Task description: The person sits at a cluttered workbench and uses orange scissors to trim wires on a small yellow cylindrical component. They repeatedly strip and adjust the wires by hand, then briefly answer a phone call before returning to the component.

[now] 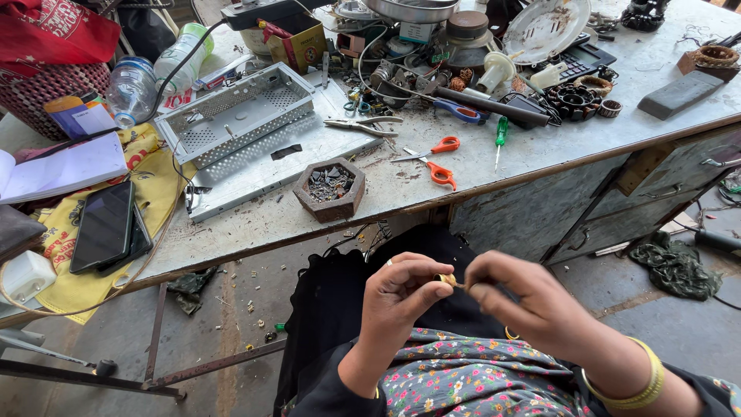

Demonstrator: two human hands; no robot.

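My left hand (397, 297) and my right hand (529, 305) meet over my lap, below the edge of the workbench (255, 220). Between their fingertips they pinch a small brass-coloured part (448, 280); its exact shape is too small to tell. A ring shows on the left hand and a gold bangle (644, 382) on the right wrist. Flowered cloth (471, 378) covers my lap under the hands.
On the bench lie a hexagonal wooden tray (332, 188) of small metal bits, orange-handled scissors (436, 161), a green screwdriver (500, 137), pliers (363, 123), a perforated metal chassis (235, 114), a dark phone (104, 225), plastic bottles (135, 86) and heaped parts at the back.
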